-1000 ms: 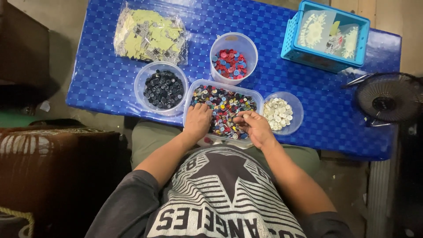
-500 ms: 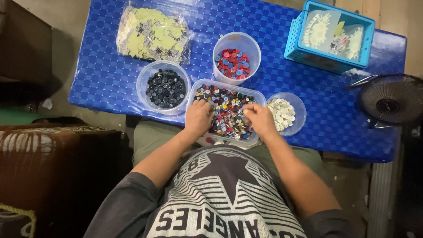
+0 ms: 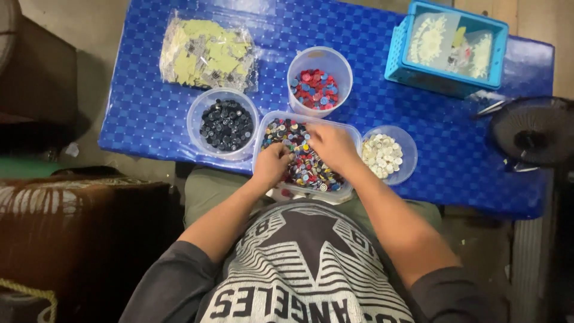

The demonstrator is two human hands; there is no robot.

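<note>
- The rectangular clear tub [image 3: 353, 133] of mixed buttons [image 3: 308, 170] sits at the near edge of the blue worktop [image 3: 149, 113], directly in front of me — both hands reach it without stretching.
- My left hand [image 3: 272, 164] rests in the tub's near-left part, fingers curled down into the pile; I cannot tell whether they pinch anything.
- My right hand [image 3: 332, 146] lies over the tub's middle, fingers bent onto the buttons; any grip is hidden beneath it.
- Receiving containers ring the tub closely: a round tub of dark buttons [image 3: 224, 124] to the left, a taller cup of red and blue buttons [image 3: 317, 90] behind, a small bowl of pale buttons [image 3: 382, 155] to the right — each just beside the tub, keeping transfers short.
- The mixed buttons are small, round, multicoloured, loosely heaped.
- A clear bag of yellowish pieces [image 3: 206, 57] and a blue basket [image 3: 445, 51] stand farther back.
</note>
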